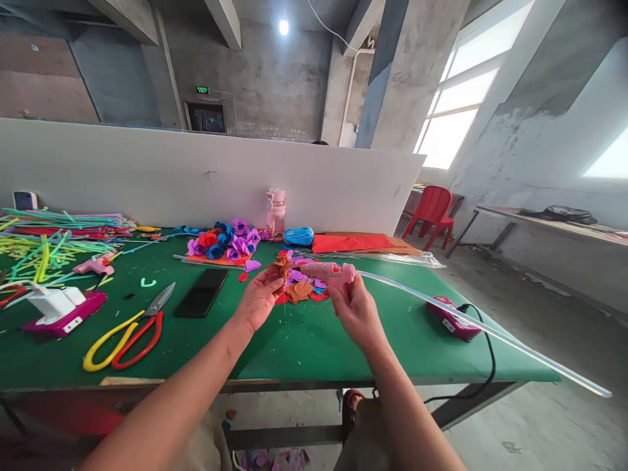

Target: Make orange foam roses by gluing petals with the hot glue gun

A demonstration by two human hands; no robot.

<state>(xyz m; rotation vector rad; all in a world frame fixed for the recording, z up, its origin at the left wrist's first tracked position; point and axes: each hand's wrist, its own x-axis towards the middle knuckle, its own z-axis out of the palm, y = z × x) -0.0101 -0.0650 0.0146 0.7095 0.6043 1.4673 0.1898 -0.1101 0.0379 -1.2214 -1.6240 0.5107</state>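
My left hand [259,299] is closed on a small brown flower [280,267] of cut petals, held up over the table. In my right hand [359,313] is a pink hot glue gun [338,273], its nozzle pointing left, close to the flower; whether they touch I cannot tell. A long clear glue stick [471,318] runs out of the gun's back, far to the right. Below and behind both hands lies a pile of loose petals [300,292] in brown, red, purple and blue. Finished-looking purple, blue and red flowers [226,241] are heaped just beyond, to the left.
Left on the green table [275,353] lie scissors [130,333], a phone [202,293], a power strip [69,314], another pink glue gun [95,265] and colourful stems [59,229]. A pink bottle [276,212] stands by the white board [196,170]. A purple socket block [454,318] sits right.
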